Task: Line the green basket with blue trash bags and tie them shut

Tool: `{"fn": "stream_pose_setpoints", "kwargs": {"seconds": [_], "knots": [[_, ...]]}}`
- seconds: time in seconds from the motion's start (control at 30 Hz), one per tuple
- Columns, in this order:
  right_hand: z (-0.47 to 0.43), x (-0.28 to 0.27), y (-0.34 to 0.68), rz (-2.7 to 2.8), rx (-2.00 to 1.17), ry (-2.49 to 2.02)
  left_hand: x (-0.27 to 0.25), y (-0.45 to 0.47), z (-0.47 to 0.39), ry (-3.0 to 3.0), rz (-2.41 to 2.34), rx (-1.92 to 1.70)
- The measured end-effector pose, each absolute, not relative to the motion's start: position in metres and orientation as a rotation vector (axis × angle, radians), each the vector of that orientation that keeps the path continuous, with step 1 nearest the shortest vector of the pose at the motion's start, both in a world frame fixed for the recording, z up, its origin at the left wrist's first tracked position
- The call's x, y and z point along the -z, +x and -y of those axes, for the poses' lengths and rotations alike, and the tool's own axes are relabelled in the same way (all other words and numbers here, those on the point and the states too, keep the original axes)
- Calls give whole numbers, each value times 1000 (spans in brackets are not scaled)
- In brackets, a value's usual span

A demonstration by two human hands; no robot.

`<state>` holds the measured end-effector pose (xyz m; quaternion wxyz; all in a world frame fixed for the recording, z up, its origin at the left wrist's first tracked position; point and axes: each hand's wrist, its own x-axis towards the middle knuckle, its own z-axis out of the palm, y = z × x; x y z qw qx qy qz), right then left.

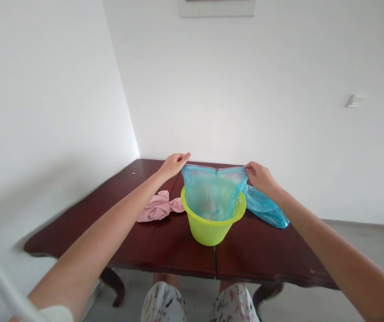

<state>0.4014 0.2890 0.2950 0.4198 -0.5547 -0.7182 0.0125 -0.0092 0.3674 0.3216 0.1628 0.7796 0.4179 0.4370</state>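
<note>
A translucent blue plastic bag with a reddish strip along its top edge is stretched between my hands, its lower part hanging inside the basket. My left hand pinches the bag's upper left corner. At the upper right corner, the fingers of my right hand are closed on the same edge. Below stands a lime-green perforated plastic basket, upright on the table. Crumpled blue plastic lies to its right; whether it joins the held bag I cannot tell. Left of the basket is a bundled pink cloth.
The dark reddish-brown wooden table has a wavy front edge and curved legs. White walls meet at its far left corner. A tiny pale object lies near the back left. My knees are below the front edge.
</note>
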Motion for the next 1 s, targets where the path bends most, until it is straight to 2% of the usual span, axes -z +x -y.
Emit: {"fn": "stream_pose_setpoints", "kwargs": {"seconds": [0.17,0.3,0.4,0.53,0.6,0.67,0.87,1.0], "knots": [[-252,-333,374,1831,180,-935,-369,-6,-347,2146,-1097,-1568],[-203,-319,374,1780,389,-645,-382,-27,-302,2069,-943,-1675],[-192,-298,388,1685,526,-599,-378,-56,-281,2173,-1091,-1483],[-202,-292,398,1552,577,-646,-373,-85,-275,2448,-1372,-815],[-207,-302,392,1500,510,-677,-378,-88,-272,2479,-1378,-647],[-208,-316,381,1433,383,-670,-388,-82,-266,2427,-1289,-683],[-198,-355,354,1235,-6,-798,-422,-41,-234,1937,-857,-1250],[-191,-375,343,1364,-367,-840,-435,-13,-221,1807,-645,-1354]]}}
